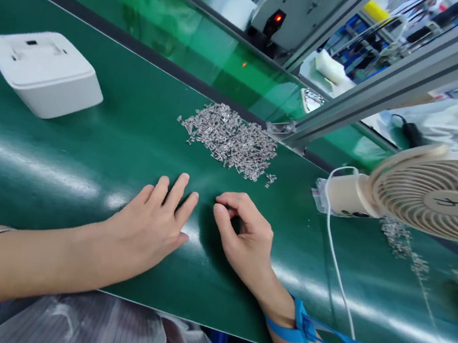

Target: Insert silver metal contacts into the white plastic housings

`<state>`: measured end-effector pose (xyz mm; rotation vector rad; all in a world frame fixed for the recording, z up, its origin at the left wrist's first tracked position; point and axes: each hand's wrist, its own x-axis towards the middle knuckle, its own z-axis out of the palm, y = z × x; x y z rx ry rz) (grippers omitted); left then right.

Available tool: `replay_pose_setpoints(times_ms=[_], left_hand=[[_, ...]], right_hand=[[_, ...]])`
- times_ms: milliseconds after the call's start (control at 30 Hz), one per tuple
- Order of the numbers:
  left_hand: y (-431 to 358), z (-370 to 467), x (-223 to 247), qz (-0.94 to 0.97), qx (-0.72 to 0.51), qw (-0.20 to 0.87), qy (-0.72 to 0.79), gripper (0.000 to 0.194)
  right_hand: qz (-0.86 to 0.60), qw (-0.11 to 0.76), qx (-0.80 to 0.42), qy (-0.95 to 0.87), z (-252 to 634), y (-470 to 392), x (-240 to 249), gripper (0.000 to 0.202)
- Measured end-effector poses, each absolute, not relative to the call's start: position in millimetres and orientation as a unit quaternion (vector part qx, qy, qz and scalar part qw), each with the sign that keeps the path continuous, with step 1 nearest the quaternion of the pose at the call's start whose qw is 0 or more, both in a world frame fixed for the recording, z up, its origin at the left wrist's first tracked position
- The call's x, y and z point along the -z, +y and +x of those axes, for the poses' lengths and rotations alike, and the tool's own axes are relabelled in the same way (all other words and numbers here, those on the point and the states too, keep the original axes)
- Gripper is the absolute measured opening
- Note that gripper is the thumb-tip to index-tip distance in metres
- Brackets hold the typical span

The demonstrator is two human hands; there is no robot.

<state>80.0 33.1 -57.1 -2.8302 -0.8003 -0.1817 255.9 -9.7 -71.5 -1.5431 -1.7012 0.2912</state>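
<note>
My left hand (148, 228) lies palm down on the green table (102, 174), its fingers spread and nothing under them that shows. To its right, my right hand (247, 238) rests on its side, thumb and index finger curled toward each other with a small gap at the tips; no object shows there. A pile of small clear and metallic parts (234, 140) lies just beyond both hands, touching neither. At the upper left sits a white plastic housing (68, 88), away from my left hand.
A beige fan (446, 197) stands at the right, its white cable (337, 270) running down the table. A blue wrist strap (296, 324) trails right from my right wrist. More small parts (397, 236) lie behind the fan. A metal frame post (383, 74) rises beyond the table's far edge.
</note>
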Motion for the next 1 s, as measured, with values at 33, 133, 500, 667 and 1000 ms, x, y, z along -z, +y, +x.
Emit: replay_pose_setpoints(times_ms=[33,133,500,667,1000], left_hand=[[31.5,79.8,59.3,-0.958,0.055,0.093,-0.266,0.046],[32.2,78.2,60.7,-0.959,0.060,0.100,-0.259,0.046],[32.9,77.6,59.1,-0.959,0.054,0.098,-0.262,0.047],[33.0,78.1,58.5,-0.957,0.053,0.099,-0.266,0.047],[32.8,78.1,57.9,-0.958,0.045,0.100,-0.266,0.048]], right_hand=[[-0.603,0.401,-0.115,-0.679,255.8,-9.7,71.6,0.008],[-0.593,0.396,-0.113,-0.692,256.0,-10.1,72.0,0.008],[-0.591,0.390,-0.109,-0.697,256.8,-11.0,72.1,0.009],[-0.586,0.388,-0.108,-0.703,257.1,-10.4,71.7,0.009],[-0.583,0.386,-0.105,-0.707,257.5,-10.5,71.2,0.009]])
